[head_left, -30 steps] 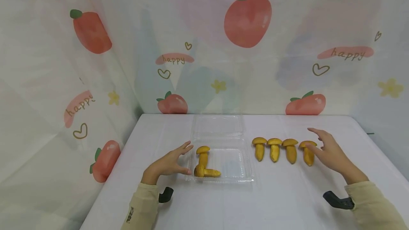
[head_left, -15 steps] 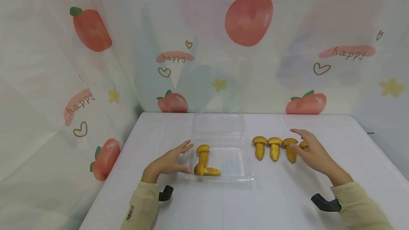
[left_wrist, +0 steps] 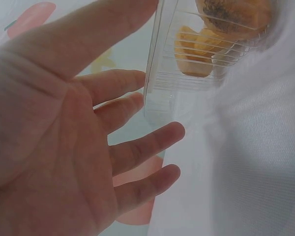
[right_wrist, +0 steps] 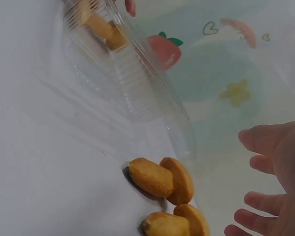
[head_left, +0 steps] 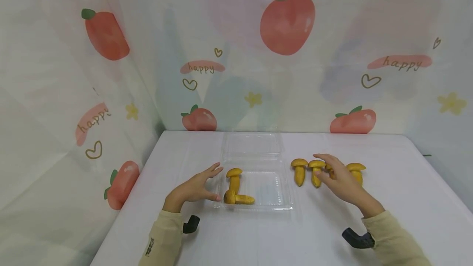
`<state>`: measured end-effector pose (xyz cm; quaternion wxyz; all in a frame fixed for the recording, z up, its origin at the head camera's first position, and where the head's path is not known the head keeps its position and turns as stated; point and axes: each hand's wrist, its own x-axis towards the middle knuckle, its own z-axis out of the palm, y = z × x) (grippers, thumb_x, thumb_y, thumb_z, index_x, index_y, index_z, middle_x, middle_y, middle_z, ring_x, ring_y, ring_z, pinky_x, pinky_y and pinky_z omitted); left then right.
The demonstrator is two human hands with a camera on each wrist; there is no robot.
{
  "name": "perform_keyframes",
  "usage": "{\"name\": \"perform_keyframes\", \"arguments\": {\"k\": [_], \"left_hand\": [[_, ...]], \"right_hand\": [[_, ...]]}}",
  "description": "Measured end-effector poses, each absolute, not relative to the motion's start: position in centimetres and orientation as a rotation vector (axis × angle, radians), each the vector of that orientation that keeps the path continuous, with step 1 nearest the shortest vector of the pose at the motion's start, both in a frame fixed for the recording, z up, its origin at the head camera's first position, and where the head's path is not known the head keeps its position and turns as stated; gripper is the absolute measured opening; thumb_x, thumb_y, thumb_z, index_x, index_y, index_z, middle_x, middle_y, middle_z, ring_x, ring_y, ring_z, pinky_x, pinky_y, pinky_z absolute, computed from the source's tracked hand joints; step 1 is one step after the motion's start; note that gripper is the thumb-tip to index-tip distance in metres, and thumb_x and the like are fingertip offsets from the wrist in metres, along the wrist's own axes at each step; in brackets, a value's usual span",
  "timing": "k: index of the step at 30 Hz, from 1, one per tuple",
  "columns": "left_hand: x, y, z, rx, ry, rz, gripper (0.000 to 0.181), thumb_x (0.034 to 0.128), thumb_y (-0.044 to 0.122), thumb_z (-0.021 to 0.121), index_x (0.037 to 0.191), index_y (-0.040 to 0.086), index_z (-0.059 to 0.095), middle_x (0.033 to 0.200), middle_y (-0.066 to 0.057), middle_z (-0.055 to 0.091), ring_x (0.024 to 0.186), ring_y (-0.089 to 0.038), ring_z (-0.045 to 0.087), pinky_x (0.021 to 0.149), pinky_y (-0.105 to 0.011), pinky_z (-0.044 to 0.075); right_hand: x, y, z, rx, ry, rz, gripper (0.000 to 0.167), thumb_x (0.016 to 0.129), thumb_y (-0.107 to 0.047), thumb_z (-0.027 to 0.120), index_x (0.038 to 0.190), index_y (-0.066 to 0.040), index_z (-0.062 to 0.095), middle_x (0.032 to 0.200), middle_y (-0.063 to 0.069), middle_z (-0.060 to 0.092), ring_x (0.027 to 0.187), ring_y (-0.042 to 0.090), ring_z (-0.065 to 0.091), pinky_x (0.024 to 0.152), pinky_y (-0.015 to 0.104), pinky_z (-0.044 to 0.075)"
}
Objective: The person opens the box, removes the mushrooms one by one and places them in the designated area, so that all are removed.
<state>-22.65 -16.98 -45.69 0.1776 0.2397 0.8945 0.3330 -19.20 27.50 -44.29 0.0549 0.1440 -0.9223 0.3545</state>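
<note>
The left hand point(head_left: 192, 188), fingers spread, has its thumb and fingertips at the left edge of a clear plastic box point(head_left: 273, 188); in the left wrist view the hand point(left_wrist: 64, 137) is uncurled beside the box wall. Inside the box, one yellow mushroom point(head_left: 234, 180) stands lengthwise and another point(head_left: 244, 199) lies crosswise in front of it. The right hand point(head_left: 343, 182) hovers over the mushroom row with fingers apart, holding nothing, partly hiding one mushroom. To its left are two mushrooms point(head_left: 299, 172) point(head_left: 315, 171); to its right is another point(head_left: 356, 171).
The box's clear lid point(head_left: 252, 145) is folded back behind it. A white cloth covers the table point(head_left: 258, 237). Behind and at the left hangs a backdrop point(head_left: 236, 93) printed with fruit.
The right hand has moved left along the row, from the rightmost mushroom to over the middle ones. The left hand and the mushrooms have stayed in place.
</note>
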Motion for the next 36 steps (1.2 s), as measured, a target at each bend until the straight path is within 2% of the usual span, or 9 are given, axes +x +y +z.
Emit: {"name": "perform_keyframes", "arguments": {"k": [4,11,18,24,31,36], "left_hand": [[-22.6,-17.0,-45.8,0.679,2.532,0.944,0.096,0.082,0.026,0.085,0.159,0.008,0.031,0.171,-0.011,0.016,0.156,-0.039,0.022,0.12,-0.064,0.027],[-22.5,-17.1,-46.1,0.68,2.528,0.946,0.096,0.0815,0.026,0.086,0.159,0.008,0.032,0.171,-0.011,0.017,0.156,-0.04,0.022,0.12,-0.065,0.027],[-22.5,-16.9,-45.7,0.674,2.526,0.945,0.096,0.082,0.025,0.085,0.159,0.009,0.031,0.171,-0.01,0.017,0.156,-0.039,0.022,0.12,-0.064,0.027],[-22.5,-16.9,-45.7,0.669,2.531,0.947,0.096,0.0815,0.025,0.086,0.159,0.009,0.032,0.171,-0.01,0.017,0.156,-0.039,0.021,0.121,-0.065,0.027],[-22.6,-17.0,-45.8,0.67,2.522,0.958,0.096,0.082,0.025,0.085,0.159,0.008,0.031,0.171,-0.01,0.017,0.156,-0.039,0.02,0.121,-0.064,0.026],[-22.6,-17.0,-45.8,0.671,2.52,0.967,0.095,0.0825,0.025,0.085,0.159,0.008,0.031,0.171,-0.01,0.017,0.157,-0.038,0.02,0.121,-0.064,0.026]], "right_hand": [[-19.2,26.3,-44.5,0.481,-2.772,1.088,0.049,0.101,-0.017,0.062,0.144,-0.001,0.047,0.148,0.029,0.045,0.132,0.05,0.046,0.1,0.069,0.046],[-19.3,24.2,-44.5,0.506,-2.779,1.155,0.049,0.101,-0.022,0.062,0.145,-0.005,0.047,0.15,0.026,0.046,0.135,0.048,0.044,0.106,0.071,0.041],[-19.3,22.0,-44.0,0.583,-2.743,1.183,0.048,0.101,-0.017,0.062,0.144,-0.002,0.048,0.146,0.025,0.05,0.131,0.047,0.049,0.1,0.064,0.048],[-19.2,20.4,-44.0,0.58,-2.777,1.207,0.049,0.101,-0.022,0.063,0.145,-0.007,0.048,0.149,0.023,0.048,0.134,0.046,0.048,0.108,0.068,0.042],[-19.1,18.7,-44.3,0.646,-2.789,1.176,0.05,0.1,-0.021,0.064,0.146,-0.01,0.049,0.15,0.018,0.051,0.131,0.043,0.052,0.101,0.06,0.05],[-19.2,17.4,-44.3,0.701,-2.79,1.195,0.051,0.1,-0.021,0.064,0.146,-0.01,0.049,0.15,0.016,0.051,0.131,0.04,0.052,0.1,0.058,0.05]]}}
